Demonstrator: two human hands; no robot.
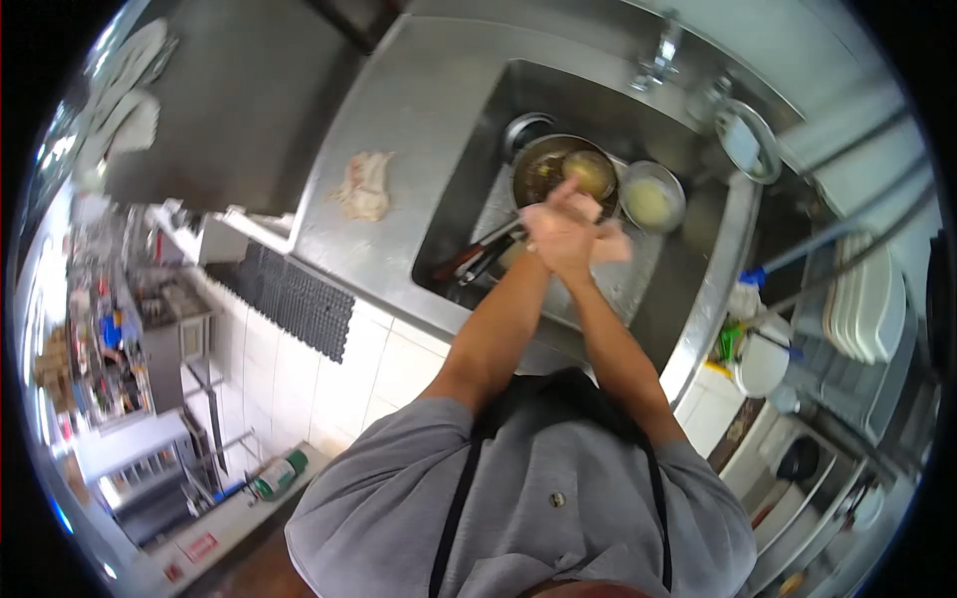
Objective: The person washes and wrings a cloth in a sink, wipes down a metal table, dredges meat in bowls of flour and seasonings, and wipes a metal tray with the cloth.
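Note:
My left hand and my right hand are pressed together over the sink, blurred by motion. Between them is what looks like a pale pink cloth, sticking out to the right; most of it is hidden by my fingers. Just beyond my hands sits a round pan with brownish liquid and a small bowl of yellowish liquid in it. Another metal bowl with cloudy liquid stands to the right. Dark-handled utensils lie left of my hands.
A crumpled, stained cloth lies on the steel counter to the left. The faucet rises behind the sink. At the right edge is a metal strainer or bowl; stacked white dishes stand further right.

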